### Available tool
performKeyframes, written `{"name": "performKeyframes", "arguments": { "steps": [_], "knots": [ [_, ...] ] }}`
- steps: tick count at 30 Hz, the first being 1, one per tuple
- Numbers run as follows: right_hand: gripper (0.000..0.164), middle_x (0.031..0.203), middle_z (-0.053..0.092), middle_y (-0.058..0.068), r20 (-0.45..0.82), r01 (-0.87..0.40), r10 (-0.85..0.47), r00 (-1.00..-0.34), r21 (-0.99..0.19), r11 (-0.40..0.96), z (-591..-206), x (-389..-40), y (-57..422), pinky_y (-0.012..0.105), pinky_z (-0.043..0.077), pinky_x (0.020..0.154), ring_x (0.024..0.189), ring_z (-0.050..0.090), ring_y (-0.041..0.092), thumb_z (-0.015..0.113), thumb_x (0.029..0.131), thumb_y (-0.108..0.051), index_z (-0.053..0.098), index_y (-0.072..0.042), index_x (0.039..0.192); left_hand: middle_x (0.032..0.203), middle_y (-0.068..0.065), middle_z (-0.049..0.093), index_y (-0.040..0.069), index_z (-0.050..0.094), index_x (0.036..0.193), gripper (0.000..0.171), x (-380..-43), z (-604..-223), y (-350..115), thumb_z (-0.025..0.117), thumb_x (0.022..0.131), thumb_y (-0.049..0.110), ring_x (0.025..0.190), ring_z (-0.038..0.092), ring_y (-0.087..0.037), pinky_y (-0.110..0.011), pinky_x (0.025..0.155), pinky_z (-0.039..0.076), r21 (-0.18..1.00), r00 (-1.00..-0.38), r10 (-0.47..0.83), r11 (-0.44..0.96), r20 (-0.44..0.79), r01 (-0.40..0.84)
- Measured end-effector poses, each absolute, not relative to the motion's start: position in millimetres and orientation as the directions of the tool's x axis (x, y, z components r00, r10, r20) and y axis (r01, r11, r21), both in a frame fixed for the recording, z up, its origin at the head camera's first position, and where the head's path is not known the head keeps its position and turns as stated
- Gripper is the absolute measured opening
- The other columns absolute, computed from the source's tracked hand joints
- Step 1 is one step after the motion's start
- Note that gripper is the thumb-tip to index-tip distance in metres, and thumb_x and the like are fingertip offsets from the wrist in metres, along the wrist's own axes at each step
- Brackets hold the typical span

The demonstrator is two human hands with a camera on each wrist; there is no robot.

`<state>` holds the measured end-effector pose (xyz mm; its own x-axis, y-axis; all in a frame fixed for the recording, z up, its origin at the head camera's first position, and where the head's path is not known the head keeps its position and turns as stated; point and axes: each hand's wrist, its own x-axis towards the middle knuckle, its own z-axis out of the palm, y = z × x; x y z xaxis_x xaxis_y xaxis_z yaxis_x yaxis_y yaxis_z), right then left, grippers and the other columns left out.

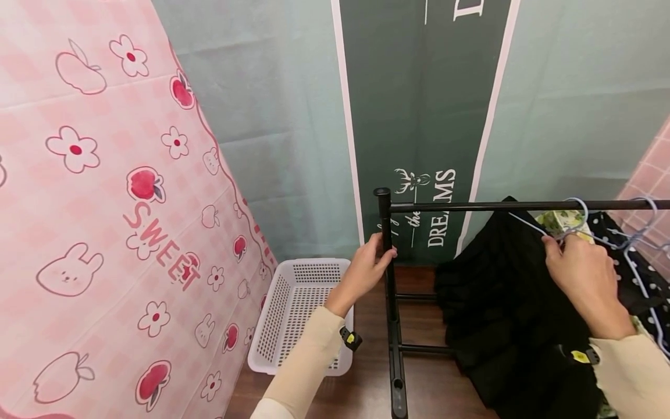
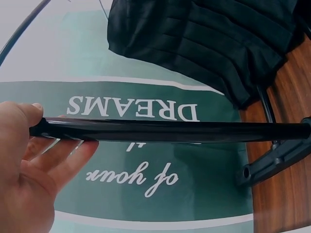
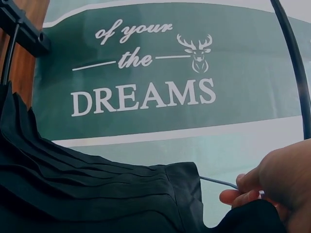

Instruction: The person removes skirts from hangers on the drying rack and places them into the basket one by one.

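My left hand grips the upright post of a black clothes rack just below its top end. In the left wrist view, thumb and fingers lie on opposite sides of that post. On the right, my right hand pinches a light blue hanger, whose hook loops over the rack's top rail. A black pleated skirt hangs from this hanger. The right wrist view shows the skirt's waistband beside the hanger's thin arm, with thumb and fingertips around the hanger.
More clothes hang to the right, among them a black polka-dot garment on another blue hanger. A white perforated basket sits on the wooden floor left of the rack. Pink printed cloth covers the left side; a green curtain hangs behind.
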<state>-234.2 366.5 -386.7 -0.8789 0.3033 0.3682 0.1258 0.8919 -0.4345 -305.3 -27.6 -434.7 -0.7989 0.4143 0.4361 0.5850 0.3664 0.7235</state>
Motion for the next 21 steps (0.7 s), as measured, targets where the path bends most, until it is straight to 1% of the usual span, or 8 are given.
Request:
{"name": "performKeyframes", "arguments": {
  "steps": [2, 6, 10, 14, 16, 21],
  "knots": [
    [0.051, 0.095, 0.057, 0.053, 0.375, 0.123, 0.302, -0.876, -0.433, 0.893, -386, -234, 366, 0.067, 0.039, 0.052, 0.075, 0.055, 0.072, 0.053, 0.109, -0.031, 0.061, 0.013, 0.084, 0.123, -0.013, 0.076, 0.003, 0.052, 0.141, 0.032, -305, -435, -28, 0.057, 0.112, 0.016, 0.113, 0.076, -0.018, -0.021, 0.087, 0.061, 0.728, -0.8, 0.413, 0.361, 0.435, 0.582],
    [0.051, 0.09, 0.058, 0.05, 0.378, 0.116, 0.295, -0.878, -0.43, 0.895, -386, -234, 366, 0.064, 0.038, 0.049, 0.069, 0.055, 0.068, 0.053, 0.109, -0.032, 0.06, 0.01, 0.081, 0.122, -0.014, 0.075, 0.002, 0.052, 0.141, 0.032, -304, -434, -28, 0.056, 0.112, 0.015, 0.112, 0.076, -0.02, -0.022, 0.088, 0.062, 0.729, -0.801, 0.413, 0.362, 0.433, 0.581],
    [0.05, 0.081, 0.059, 0.046, 0.412, 0.084, 0.271, -0.87, -0.417, 0.905, -386, -233, 365, 0.063, 0.037, 0.048, 0.065, 0.055, 0.064, 0.055, 0.108, -0.031, 0.057, 0.005, 0.073, 0.121, -0.014, 0.075, 0.001, 0.053, 0.14, 0.031, -304, -434, -27, 0.056, 0.112, 0.013, 0.111, 0.076, -0.02, -0.021, 0.087, 0.061, 0.721, -0.797, 0.414, 0.367, 0.44, 0.588],
    [0.051, 0.076, 0.058, 0.044, 0.466, 0.049, 0.25, -0.849, -0.401, 0.915, -384, -232, 362, 0.064, 0.035, 0.048, 0.062, 0.053, 0.064, 0.058, 0.106, -0.03, 0.053, 0.001, 0.066, 0.121, -0.014, 0.075, 0.0, 0.053, 0.14, 0.031, -304, -434, -27, 0.056, 0.112, 0.012, 0.111, 0.076, -0.02, -0.02, 0.088, 0.061, 0.72, -0.795, 0.412, 0.364, 0.445, 0.591],
    [0.05, 0.076, 0.058, 0.045, 0.481, 0.045, 0.25, -0.841, -0.398, 0.916, -382, -232, 361, 0.065, 0.034, 0.047, 0.061, 0.052, 0.064, 0.059, 0.104, -0.029, 0.053, 0.001, 0.065, 0.121, -0.014, 0.075, 0.0, 0.052, 0.14, 0.031, -303, -434, -27, 0.055, 0.112, 0.012, 0.111, 0.076, -0.02, -0.021, 0.088, 0.061, 0.72, -0.797, 0.411, 0.365, 0.443, 0.59],
    [0.047, 0.081, 0.058, 0.046, 0.473, 0.069, 0.271, -0.838, -0.401, 0.914, -376, -228, 356, 0.061, 0.032, 0.045, 0.064, 0.053, 0.065, 0.059, 0.103, -0.031, 0.057, 0.002, 0.071, 0.123, -0.013, 0.075, 0.001, 0.051, 0.143, 0.033, -302, -434, -27, 0.055, 0.112, 0.014, 0.112, 0.076, -0.019, -0.022, 0.089, 0.061, 0.719, -0.8, 0.411, 0.376, 0.437, 0.585]
  ]
}}
